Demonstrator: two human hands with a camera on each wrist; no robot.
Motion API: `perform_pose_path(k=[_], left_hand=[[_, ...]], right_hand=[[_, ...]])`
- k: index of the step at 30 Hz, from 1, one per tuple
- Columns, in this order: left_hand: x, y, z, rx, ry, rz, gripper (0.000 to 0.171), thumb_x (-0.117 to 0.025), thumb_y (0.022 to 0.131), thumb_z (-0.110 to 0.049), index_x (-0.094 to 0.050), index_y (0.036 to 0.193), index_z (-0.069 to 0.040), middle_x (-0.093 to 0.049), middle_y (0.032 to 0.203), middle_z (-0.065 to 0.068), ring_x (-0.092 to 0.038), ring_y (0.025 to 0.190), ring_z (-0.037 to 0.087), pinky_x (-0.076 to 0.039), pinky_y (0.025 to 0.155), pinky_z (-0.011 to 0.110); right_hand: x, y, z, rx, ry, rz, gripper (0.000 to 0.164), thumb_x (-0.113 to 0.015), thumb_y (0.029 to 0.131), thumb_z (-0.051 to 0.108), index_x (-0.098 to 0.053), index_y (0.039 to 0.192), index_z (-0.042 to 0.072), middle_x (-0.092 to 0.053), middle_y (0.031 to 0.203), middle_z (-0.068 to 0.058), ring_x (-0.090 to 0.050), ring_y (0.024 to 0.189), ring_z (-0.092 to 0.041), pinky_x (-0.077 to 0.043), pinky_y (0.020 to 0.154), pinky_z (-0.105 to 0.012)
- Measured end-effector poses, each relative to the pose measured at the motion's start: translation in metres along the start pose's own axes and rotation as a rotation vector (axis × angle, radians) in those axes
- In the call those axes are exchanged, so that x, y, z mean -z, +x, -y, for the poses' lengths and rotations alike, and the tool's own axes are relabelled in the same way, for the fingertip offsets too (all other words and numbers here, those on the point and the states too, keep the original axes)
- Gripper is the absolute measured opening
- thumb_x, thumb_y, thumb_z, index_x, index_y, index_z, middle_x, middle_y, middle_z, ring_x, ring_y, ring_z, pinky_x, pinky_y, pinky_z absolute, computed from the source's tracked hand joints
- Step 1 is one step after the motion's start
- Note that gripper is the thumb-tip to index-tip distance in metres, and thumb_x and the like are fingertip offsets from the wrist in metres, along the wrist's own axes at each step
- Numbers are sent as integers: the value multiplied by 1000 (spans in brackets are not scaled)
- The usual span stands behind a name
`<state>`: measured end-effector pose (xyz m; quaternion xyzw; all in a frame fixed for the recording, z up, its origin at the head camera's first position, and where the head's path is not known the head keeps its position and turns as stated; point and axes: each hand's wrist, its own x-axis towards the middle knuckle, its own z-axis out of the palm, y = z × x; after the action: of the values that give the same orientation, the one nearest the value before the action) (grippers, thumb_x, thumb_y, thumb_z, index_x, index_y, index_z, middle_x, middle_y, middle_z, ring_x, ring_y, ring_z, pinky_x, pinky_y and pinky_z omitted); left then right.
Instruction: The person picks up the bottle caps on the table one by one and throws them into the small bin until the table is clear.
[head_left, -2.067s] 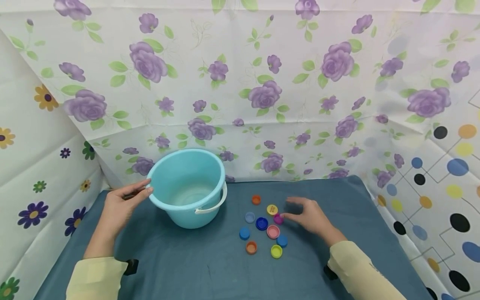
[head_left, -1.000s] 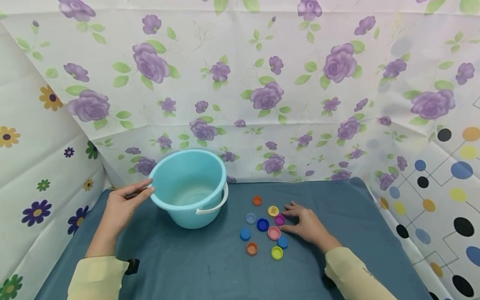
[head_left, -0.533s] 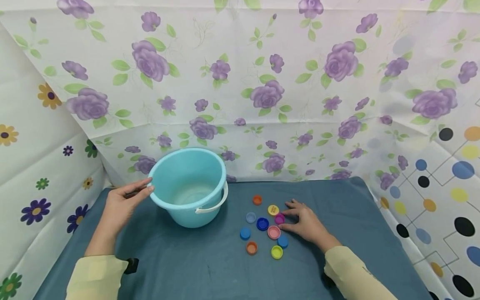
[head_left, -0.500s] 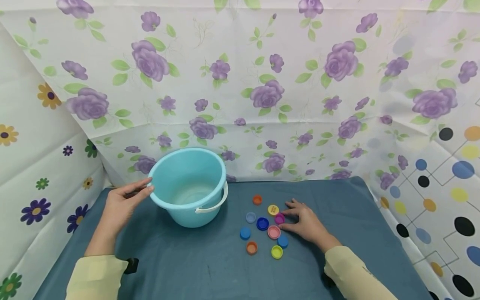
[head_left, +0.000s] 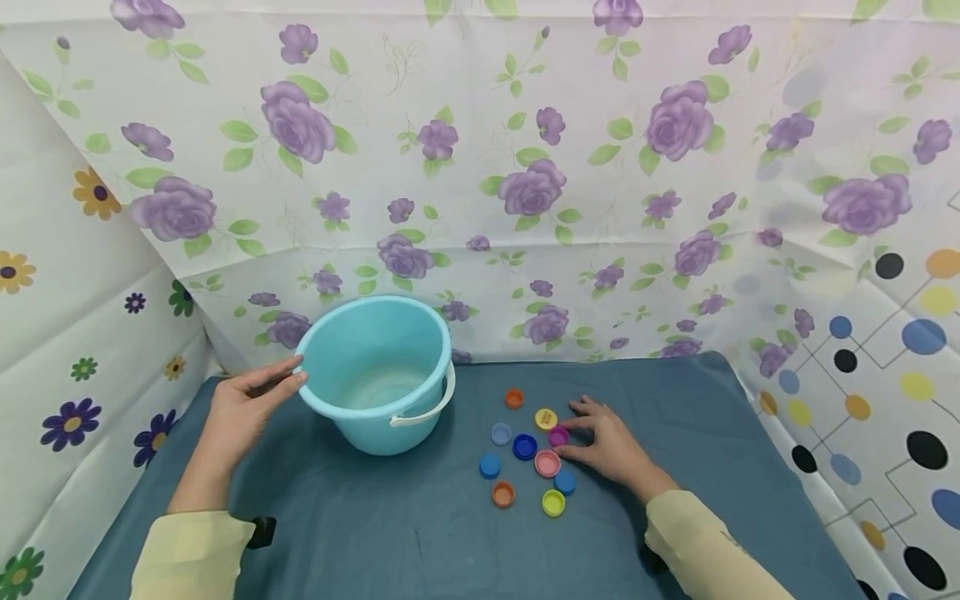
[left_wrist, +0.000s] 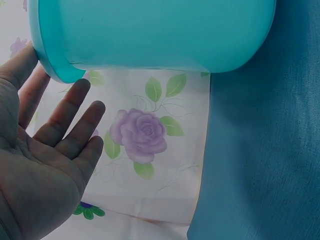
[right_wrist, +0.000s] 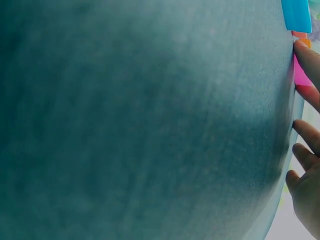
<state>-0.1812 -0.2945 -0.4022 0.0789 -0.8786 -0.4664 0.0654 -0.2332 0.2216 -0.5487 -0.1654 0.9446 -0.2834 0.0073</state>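
Note:
My left hand [head_left: 243,412] pinches the rim of a light-blue plastic bucket [head_left: 386,429] between thumb and index finger. In the left wrist view the other fingers of the left hand [left_wrist: 50,155] are spread beside the bucket [left_wrist: 160,35]. The bucket stands upright with its white handle [head_left: 423,417] hanging at the front right. My right hand [head_left: 611,446] pinches a magenta bottle cap [head_left: 558,437] lying on the cloth. The right wrist view shows this magenta cap [right_wrist: 301,72] between two fingertips, the other fingers extended near the cloth.
Around the magenta cap lie several more caps, among them a yellow one [head_left: 546,419], a dark blue one [head_left: 524,447], a pink one [head_left: 547,463] and an orange one [head_left: 503,495]. A blue-grey cloth [head_left: 420,533] covers the table. Flowered sheeting [head_left: 480,167] hangs behind.
Since the earliest frame, my right hand has come down around the magenta cap, its thumb shifting toward the near side. The left hand and bucket have stayed put.

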Motion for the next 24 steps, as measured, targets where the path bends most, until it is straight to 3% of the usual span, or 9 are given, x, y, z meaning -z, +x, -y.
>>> perform_pose_path(k=[11, 24], left_hand=[[0, -1, -1, 10, -13, -6, 55, -58, 83, -58, -57, 130, -30, -56, 135, 3, -52, 108, -5, -48, 97, 42], [-1, -1, 0, -4, -9, 5, 56, -57, 84, -58, -56, 131, -29, -55, 136, 8, -53, 118, 13, -47, 97, 48]], right_hand=[[-1, -2, 0, -36, 15, 15, 43, -70, 71, 61, -68, 108, 38, -43, 146, 2, -25, 142, -27, -27, 107, -62], [7, 0, 0, -35, 67, 22, 38, -72, 76, 53, -69, 108, 33, -50, 140, 1, -34, 139, -24, -35, 106, -54]])
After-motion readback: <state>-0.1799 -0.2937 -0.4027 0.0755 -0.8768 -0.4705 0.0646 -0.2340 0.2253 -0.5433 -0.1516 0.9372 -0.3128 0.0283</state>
